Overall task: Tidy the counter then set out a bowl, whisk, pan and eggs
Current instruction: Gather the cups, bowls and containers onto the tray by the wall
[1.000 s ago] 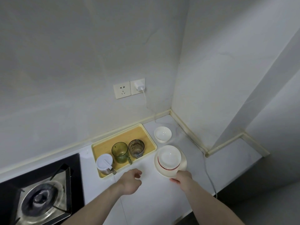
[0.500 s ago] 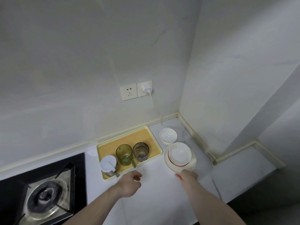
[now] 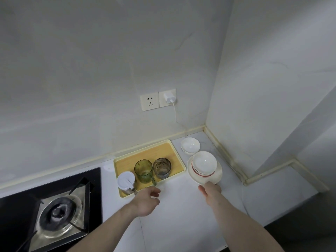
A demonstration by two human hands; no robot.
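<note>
A white plate point(image 3: 216, 176) rests on the counter's right side with a stack of white bowls point(image 3: 204, 161) on it, one with a red rim line. My right hand point(image 3: 211, 190) grips the plate's near edge. A single small white bowl point(image 3: 190, 144) sits behind the stack, near the corner. My left hand point(image 3: 147, 199) hovers over the counter just in front of the yellow tray point(image 3: 179, 155), fingers loosely curled and holding nothing.
The tray holds a green glass mug point(image 3: 144, 170), a brownish glass point(image 3: 162, 168) and a steel cup with a white lid point(image 3: 125, 181). A gas hob point(image 3: 54, 213) lies at the left. A charger point(image 3: 169, 97) is plugged in, its cable trailing down to the counter.
The plate with the bowls has slid slightly back and right under my right hand. My left hand stays in front of the tray. The view has shifted.
</note>
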